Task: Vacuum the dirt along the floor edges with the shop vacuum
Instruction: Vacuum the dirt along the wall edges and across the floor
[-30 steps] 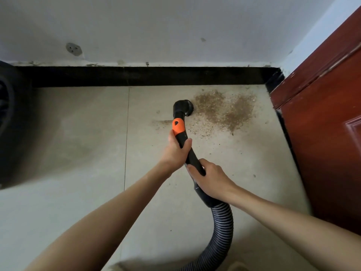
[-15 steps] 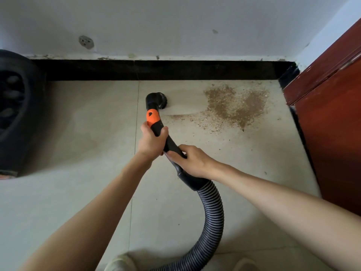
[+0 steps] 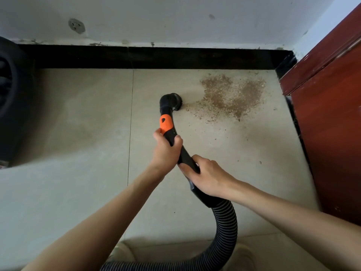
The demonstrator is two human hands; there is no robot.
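Holding the stiff black wand (image 3: 180, 151) with both hands, left hand (image 3: 166, 153) wrapped just below the orange collar (image 3: 166, 123), right hand (image 3: 208, 178) clasping it near the ribbed hose (image 3: 224, 227), you steer lightly. Its nozzle (image 3: 170, 101) sits beside the dirt (image 3: 230, 94); the baseboard (image 3: 152, 57) and red door (image 3: 332, 114) hem that patch in.

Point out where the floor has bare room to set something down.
Bare tile lies left of the nozzle, between the black baseboard and the dark round object. It is crowded right of the nozzle: the dirt spreads toward the red door, and both hands and the hose fill the middle.
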